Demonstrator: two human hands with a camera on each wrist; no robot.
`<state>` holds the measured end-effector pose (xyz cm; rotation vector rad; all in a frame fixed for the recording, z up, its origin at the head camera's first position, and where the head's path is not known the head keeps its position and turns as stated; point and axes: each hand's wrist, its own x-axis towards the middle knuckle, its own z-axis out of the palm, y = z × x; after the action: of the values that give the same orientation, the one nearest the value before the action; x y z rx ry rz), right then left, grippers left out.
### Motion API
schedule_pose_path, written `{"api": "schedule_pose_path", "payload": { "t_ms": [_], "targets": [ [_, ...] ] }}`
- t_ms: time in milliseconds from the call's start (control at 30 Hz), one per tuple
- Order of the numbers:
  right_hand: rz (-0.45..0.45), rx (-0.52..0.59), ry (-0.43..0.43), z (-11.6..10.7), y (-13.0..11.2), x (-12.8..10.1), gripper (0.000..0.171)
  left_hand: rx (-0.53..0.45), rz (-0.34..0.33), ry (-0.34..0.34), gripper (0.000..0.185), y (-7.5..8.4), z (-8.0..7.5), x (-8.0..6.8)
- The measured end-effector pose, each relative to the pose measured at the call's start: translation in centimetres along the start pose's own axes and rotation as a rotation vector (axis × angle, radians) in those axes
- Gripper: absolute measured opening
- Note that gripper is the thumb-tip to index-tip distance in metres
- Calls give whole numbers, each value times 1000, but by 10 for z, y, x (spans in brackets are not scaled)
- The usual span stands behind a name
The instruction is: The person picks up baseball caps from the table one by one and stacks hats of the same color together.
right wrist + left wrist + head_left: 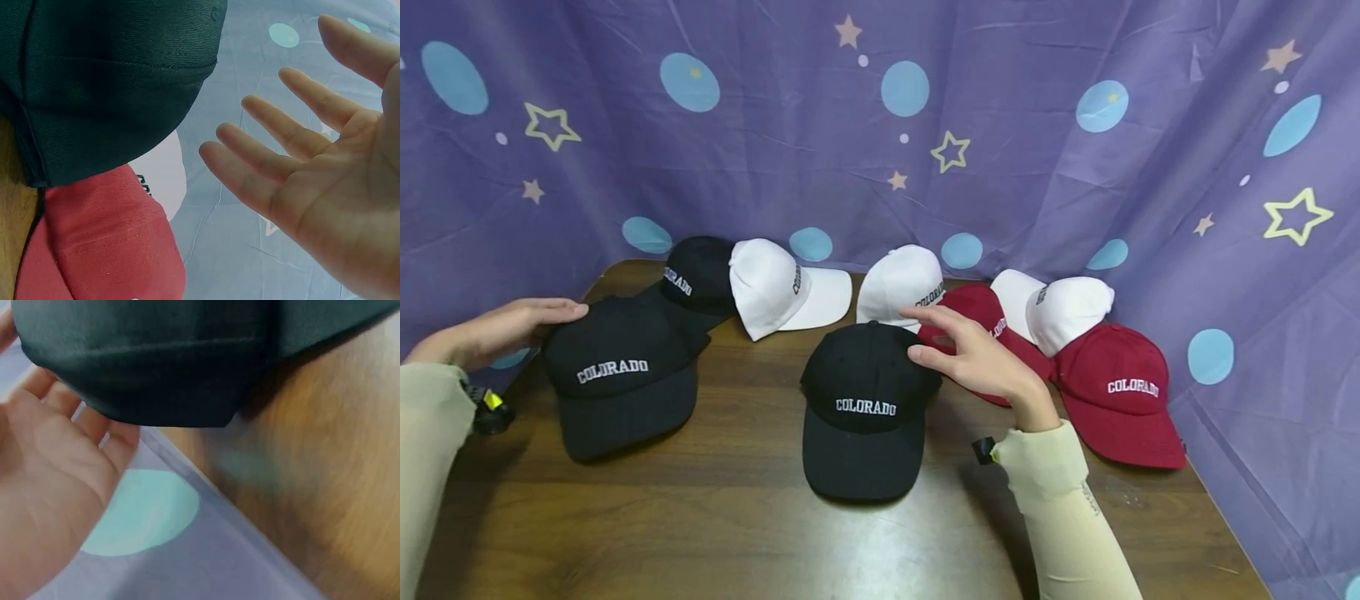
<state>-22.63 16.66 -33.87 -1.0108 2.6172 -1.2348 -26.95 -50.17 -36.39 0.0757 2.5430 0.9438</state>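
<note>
Beside the crown of a black cap (pixel 617 350) marked COLORADO, at the left of the table, is my left hand (pixel 523 327). In the left wrist view its fingers (pixel 94 425) reach up to the black cap's (pixel 156 381) lower rim, partly hidden by it. Near the middle, a second black cap (pixel 865 375) sits with its brim toward me. My right hand (pixel 981 354) hovers at this cap's right, over a red cap (pixel 973 312). The right wrist view shows the right hand (pixel 312 169) with spread fingers, apart from the black cap (pixel 119 81).
Behind stand another black cap (pixel 700 275), a white cap (pixel 767 287) touching it, a white cap (pixel 898 279) and a white cap (pixel 1071 312). A red cap (pixel 1116 375) lies at the right. The wooden table (pixel 737 525) meets a purple curtain (pixel 1000 167).
</note>
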Motion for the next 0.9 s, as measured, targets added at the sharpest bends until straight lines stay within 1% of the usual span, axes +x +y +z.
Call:
{"api": "schedule_pose_path", "payload": {
  "t_ms": [67,133,167,200,267,333,433,533,600,700,800,900],
  "targets": [
    [2,1,1,0,1,0,57,-67,34,34,51,-1,4,-1],
    [2,2,0,0,2,0,57,-151,82,49,32,1,7,-5],
    [1,2,-1,0,2,0,56,-194,110,51,26,4,9,-7],
    [0,2,0,-1,2,0,56,-226,138,58,23,8,10,-9],
    [0,4,2,-1,3,0,56,-258,211,61,24,20,15,-14],
    [0,5,3,-1,4,0,55,-252,276,72,24,37,19,-19],
    [3,6,7,-2,4,0,55,-201,352,99,23,67,26,-28],
    [6,4,10,-3,3,0,56,-140,397,142,22,96,32,-38],
    [8,6,12,-3,2,-1,56,-118,417,170,20,113,35,-44],
    [8,17,15,-3,1,-1,55,-101,459,210,17,136,42,-52],
    [1,38,23,-2,0,-2,55,-102,529,229,16,160,49,-60],
    [-8,55,31,-2,-2,-2,54,-112,600,235,18,184,58,-67]
  ]
}}
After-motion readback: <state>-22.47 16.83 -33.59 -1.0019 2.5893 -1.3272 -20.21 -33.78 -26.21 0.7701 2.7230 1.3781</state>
